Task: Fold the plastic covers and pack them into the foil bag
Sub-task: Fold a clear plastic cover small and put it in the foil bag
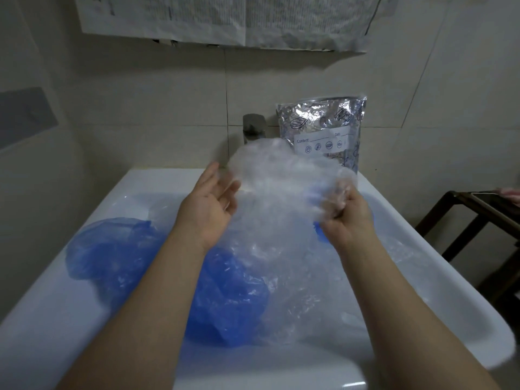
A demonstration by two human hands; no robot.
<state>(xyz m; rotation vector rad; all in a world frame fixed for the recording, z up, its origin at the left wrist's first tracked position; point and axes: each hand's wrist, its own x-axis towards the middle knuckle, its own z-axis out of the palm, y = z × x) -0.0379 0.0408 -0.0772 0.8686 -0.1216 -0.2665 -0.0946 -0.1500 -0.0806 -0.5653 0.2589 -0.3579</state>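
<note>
While crumpled clear plastic cover (281, 198) held up over white sink (422, 249), right hand (347, 218) grip closed on its edge, left hand (209, 204) open beside. Blue plastic covers (225, 299) in basin. Folding step; crinkled silver foil bag (323, 128) upright behind, unfilled yet. Next: flatten, fold.

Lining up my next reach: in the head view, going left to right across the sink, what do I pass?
blue plastic cover → left hand → clear plastic cover → right hand → dark wooden stand beside the sink.
</note>
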